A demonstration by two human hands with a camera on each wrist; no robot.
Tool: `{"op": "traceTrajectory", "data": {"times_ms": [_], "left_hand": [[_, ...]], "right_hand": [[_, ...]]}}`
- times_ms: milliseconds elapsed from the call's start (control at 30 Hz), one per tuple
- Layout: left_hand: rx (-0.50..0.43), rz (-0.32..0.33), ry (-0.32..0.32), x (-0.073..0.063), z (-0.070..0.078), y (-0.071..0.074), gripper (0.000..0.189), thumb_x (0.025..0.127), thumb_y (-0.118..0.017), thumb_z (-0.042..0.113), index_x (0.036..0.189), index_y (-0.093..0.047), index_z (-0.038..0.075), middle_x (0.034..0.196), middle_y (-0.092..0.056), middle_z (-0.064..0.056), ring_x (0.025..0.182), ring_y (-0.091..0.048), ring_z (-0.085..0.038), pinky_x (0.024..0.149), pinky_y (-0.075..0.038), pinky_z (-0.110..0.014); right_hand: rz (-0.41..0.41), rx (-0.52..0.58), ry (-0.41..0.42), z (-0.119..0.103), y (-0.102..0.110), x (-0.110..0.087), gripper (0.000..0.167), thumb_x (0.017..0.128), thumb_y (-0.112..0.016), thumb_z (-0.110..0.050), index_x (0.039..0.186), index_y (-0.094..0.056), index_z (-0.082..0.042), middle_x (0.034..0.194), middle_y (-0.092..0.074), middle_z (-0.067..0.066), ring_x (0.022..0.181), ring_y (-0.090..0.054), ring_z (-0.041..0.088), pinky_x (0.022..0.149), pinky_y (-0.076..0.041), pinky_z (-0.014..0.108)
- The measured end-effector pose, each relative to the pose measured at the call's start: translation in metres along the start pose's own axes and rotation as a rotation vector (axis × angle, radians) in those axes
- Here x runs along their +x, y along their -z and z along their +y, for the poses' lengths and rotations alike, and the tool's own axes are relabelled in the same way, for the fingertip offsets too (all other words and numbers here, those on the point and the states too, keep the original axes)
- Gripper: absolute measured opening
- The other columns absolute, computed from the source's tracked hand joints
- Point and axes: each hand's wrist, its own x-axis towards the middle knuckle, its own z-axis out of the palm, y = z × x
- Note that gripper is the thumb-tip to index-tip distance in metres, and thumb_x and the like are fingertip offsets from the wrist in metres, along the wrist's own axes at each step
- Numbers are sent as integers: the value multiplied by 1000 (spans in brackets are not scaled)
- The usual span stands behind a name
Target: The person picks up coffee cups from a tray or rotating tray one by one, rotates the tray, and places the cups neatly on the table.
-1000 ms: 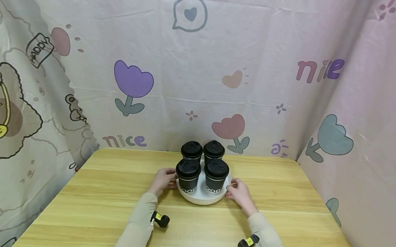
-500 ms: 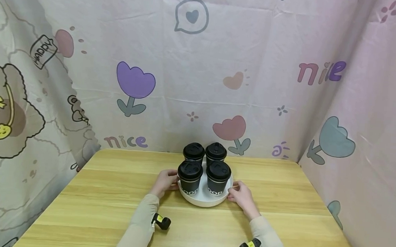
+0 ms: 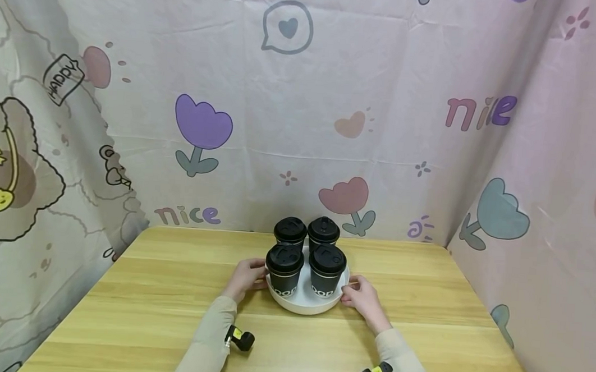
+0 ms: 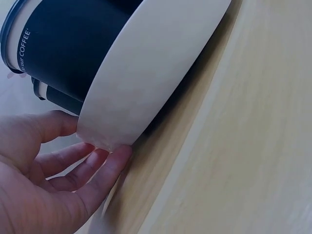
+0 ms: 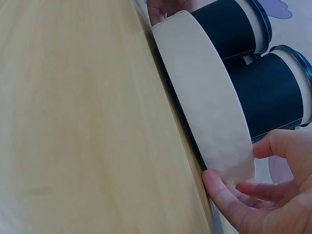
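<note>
A round white tray (image 3: pixel 305 308) with a raised rim carries several black lidded coffee cups (image 3: pixel 326 273), two in front and two behind. My left hand (image 3: pixel 245 277) grips the tray's left side. In the left wrist view, its thumb and fingers (image 4: pixel 108 171) meet the wall from the upper rim to the bottom edge. Opposite it, my right hand (image 3: pixel 364 299) holds the right side. The right wrist view shows that hand's fingers (image 5: pixel 214 183) at the rim and the lower edge. Dark shadow lines the tray's underside. The cups stand upright, their lids on.
The tray is toward the far middle of a light wooden table (image 3: pixel 160 313). Behind the table's back edge hangs a printed curtain (image 3: pixel 281 123), which also closes off both sides. A small black camera is strapped to each sleeve (image 3: pixel 209 333).
The scene sits slightly lower in the head view than a second ago. Hands, tray and cups keep the same places relative to each other.
</note>
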Motion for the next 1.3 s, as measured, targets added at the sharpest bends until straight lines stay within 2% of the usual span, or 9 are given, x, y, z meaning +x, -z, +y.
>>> {"op": "traceTrajectory", "data": {"times_ms": [300, 500, 633, 800, 967, 1100, 1200, 1300], "left_hand": [[-6, 37, -11, -1, 6, 8, 36, 94, -58, 7, 127, -59, -7, 118, -64, -23, 84, -68, -18, 78, -62, -40], [9, 56, -22, -4, 13, 15, 39, 95, -58, 12, 131, -56, -4, 122, -64, -24, 103, -67, -32, 83, -61, -43], [-8, 59, -18, -6, 15, 19, 41, 98, -55, 14, 135, -53, -2, 130, -59, -26, 111, -63, -36, 84, -60, -41], [-71, 111, -15, -8, 14, 21, 42, 99, -54, 18, 136, -53, -1, 132, -57, -26, 102, -65, -26, 75, -61, -31], [-166, 182, -32, -9, 9, 16, 44, 97, -57, 19, 136, -52, -2, 126, -60, -21, 93, -65, -14, 72, -58, -23], [-228, 220, -47, -8, 1, 8, 45, 98, -56, 18, 138, -50, -2, 133, -57, -24, 103, -63, -16, 85, -56, -26], [-257, 230, -60, -7, -5, 0, 47, 98, -55, 16, 140, -48, -2, 142, -50, -25, 116, -59, -24, 100, -52, -35], [-268, 227, -80, -6, -8, -7, 49, 98, -54, 15, 142, -44, -3, 146, -45, -25, 126, -53, -28, 107, -47, -40]], "right_hand": [[-5, -11, 3, 0, 3, 0, 38, 89, -58, -3, 122, -51, 13, 99, -63, 23, 70, -68, 20, 67, -62, 33], [12, -32, 8, -5, 9, 2, 41, 90, -57, -4, 126, -51, 13, 104, -63, 25, 74, -69, 20, 71, -63, 34], [44, -63, 34, -10, 15, 3, 41, 90, -57, -6, 127, -53, 11, 108, -62, 26, 82, -70, 26, 77, -62, 38], [71, -107, 68, -23, 22, 5, 41, 94, -56, -12, 130, -52, 8, 118, -59, 27, 99, -67, 37, 86, -60, 41], [97, -75, 118, -42, 23, 7, 41, 98, -54, -16, 133, -51, 5, 126, -57, 29, 112, -61, 39, 95, -56, 46], [132, -46, 141, -57, 22, 10, 46, 99, -55, -26, 135, -50, 2, 132, -56, 25, 119, -57, 36, 99, -54, 45], [157, -34, 158, -68, 20, 11, 49, 99, -54, -33, 136, -50, -1, 135, -55, 22, 123, -55, 34, 102, -50, 45], [186, -41, 199, -78, 19, 12, 49, 99, -54, -36, 136, -51, -3, 136, -56, 20, 125, -53, 33, 108, -45, 47]]}}
